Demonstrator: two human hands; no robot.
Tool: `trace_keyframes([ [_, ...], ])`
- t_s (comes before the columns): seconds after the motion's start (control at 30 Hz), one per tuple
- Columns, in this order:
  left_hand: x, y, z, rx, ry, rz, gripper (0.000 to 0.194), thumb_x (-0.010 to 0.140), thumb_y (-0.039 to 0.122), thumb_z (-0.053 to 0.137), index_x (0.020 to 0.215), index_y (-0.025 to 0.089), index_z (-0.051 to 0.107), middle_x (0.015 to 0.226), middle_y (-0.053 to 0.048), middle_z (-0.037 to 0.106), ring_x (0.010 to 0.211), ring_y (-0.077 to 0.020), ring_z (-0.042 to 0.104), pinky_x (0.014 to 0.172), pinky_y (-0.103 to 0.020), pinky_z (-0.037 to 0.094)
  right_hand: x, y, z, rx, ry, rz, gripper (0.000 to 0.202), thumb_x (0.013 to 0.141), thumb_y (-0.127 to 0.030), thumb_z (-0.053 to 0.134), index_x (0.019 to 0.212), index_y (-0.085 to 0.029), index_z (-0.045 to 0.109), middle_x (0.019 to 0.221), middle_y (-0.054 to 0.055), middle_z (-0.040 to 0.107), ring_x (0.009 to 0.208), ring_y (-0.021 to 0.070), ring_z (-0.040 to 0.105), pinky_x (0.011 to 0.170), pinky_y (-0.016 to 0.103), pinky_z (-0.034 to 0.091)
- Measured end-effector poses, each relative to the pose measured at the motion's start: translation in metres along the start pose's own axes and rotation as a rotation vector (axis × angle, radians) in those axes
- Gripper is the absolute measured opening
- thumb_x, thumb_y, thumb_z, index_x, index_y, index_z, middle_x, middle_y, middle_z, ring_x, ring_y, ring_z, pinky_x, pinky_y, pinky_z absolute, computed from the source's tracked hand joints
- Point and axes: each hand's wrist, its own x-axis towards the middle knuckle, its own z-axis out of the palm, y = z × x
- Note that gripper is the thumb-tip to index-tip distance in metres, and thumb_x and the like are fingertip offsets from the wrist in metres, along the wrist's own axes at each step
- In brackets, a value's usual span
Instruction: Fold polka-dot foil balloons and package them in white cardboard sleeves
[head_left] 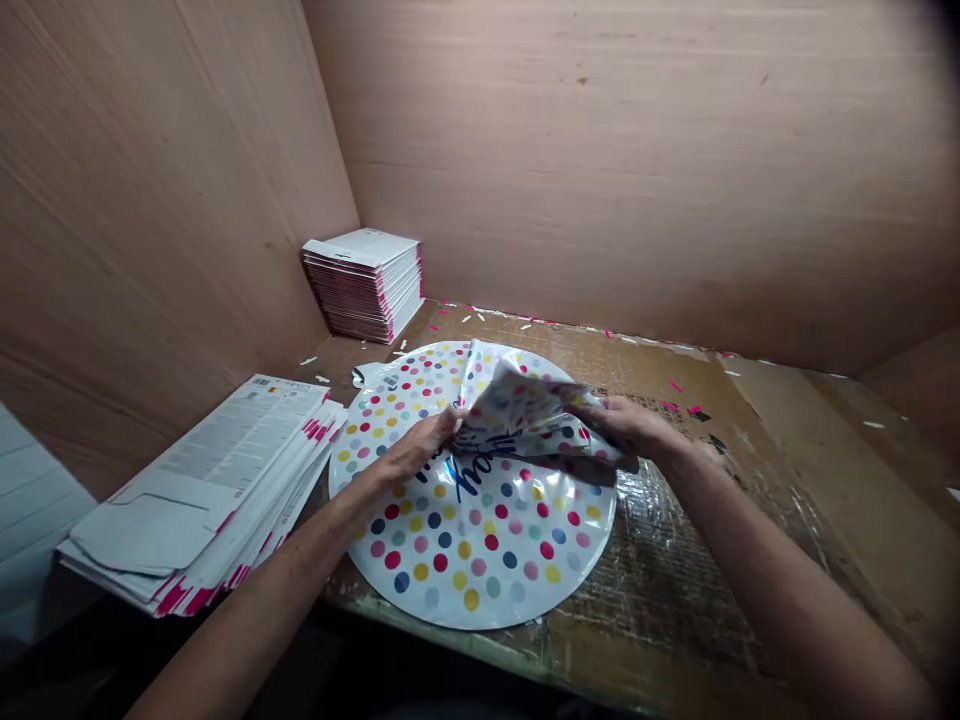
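Observation:
A flat round foil balloon point(480, 560), white with many-coloured dots and dark blue script, lies on the cardboard-covered table. Above its middle is a creased, folded piece of the same dotted foil point(525, 405); whether it is joined to the round balloon I cannot tell. My left hand point(424, 445) pinches the left edge of this folded foil, over the script. My right hand point(630, 425) is closed around its right end, beyond the balloon's right rim. Some fingertips of both hands are hidden by the foil. A small tail tab point(367, 374) sticks out at the balloon's upper left.
White cartons with pink edges stand in a neat stack point(364, 285) in the back left corner. Flattened white cartons point(217, 480) lie fanned at the left. Wooden panels point(600, 150) wall the back and sides. Pink and white paper scraps point(671, 406) litter the table point(795, 440).

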Motion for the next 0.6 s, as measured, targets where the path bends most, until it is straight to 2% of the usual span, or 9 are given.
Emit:
trace_keyframes([
  [0.1,0.014,0.005,0.012,0.223,0.147,-0.153,0.04,0.092,0.052,0.048,0.099,0.018,0.068,0.093,-0.006,0.074,0.09,-0.0232,0.067,0.075,-0.029,0.048,0.001,0.016,0.003,-0.024,0.233,0.02,0.057,0.068,-0.073,0.065,0.063,-0.016,0.063,0.059,0.003,0.063,0.054,0.0152,0.054,0.046,0.024,0.037],
  [0.2,0.025,0.007,0.021,0.36,0.268,-0.243,0.022,0.09,0.035,0.052,0.088,0.018,0.066,0.084,-0.006,0.071,0.084,-0.0228,0.066,0.069,-0.029,0.045,-0.022,0.041,0.011,0.097,0.359,-0.092,0.057,0.071,-0.073,0.063,0.076,-0.016,0.067,0.069,0.004,0.067,0.063,0.017,0.058,0.053,0.025,0.043],
  [0.3,0.031,0.007,0.023,0.398,0.291,-0.273,0.017,0.087,0.032,0.054,0.086,0.019,0.065,0.086,-0.006,0.071,0.086,-0.023,0.066,0.07,-0.028,0.044,-0.037,0.061,0.025,0.144,0.467,-0.185,0.052,0.077,-0.07,0.058,0.079,-0.019,0.066,0.072,0.004,0.067,0.065,0.0186,0.059,0.059,0.028,0.046],
  [0.37,0.033,0.008,0.021,0.416,0.284,-0.293,0.017,0.086,0.033,0.057,0.09,0.019,0.066,0.089,-0.006,0.072,0.088,-0.0234,0.067,0.072,-0.029,0.046,-0.035,0.067,0.033,-0.058,0.616,-0.194,0.048,0.082,-0.065,0.051,0.075,-0.02,0.065,0.067,0.004,0.065,0.062,0.0194,0.058,0.058,0.028,0.043],
  [0.43,0.033,0.011,0.02,0.431,0.277,-0.316,0.021,0.084,0.032,0.06,0.098,0.019,0.066,0.093,-0.007,0.073,0.091,-0.0244,0.067,0.075,-0.03,0.048,-0.027,0.067,0.039,-0.327,0.748,-0.135,0.041,0.085,-0.055,0.049,0.083,-0.019,0.068,0.072,0.006,0.068,0.067,0.022,0.06,0.061,0.03,0.042],
  [0.53,0.028,0.019,0.024,0.492,0.322,-0.315,0.038,0.083,0.029,0.061,0.119,0.015,0.06,0.11,-0.013,0.071,0.103,-0.0283,0.066,0.085,-0.035,0.05,-0.016,0.062,0.041,-0.561,0.759,-0.008,0.038,0.086,-0.042,0.05,0.108,-0.018,0.069,0.09,0.012,0.073,0.083,0.0276,0.066,0.07,0.034,0.044],
  [0.6,0.027,0.025,0.03,0.625,0.441,-0.187,0.055,0.086,0.03,0.059,0.137,0.011,0.048,0.131,-0.019,0.061,0.121,-0.0317,0.058,0.097,-0.041,0.048,-0.014,0.06,0.041,-0.596,0.718,0.009,0.04,0.087,-0.04,0.049,0.116,-0.018,0.067,0.094,0.013,0.073,0.089,0.0297,0.067,0.073,0.035,0.044],
])
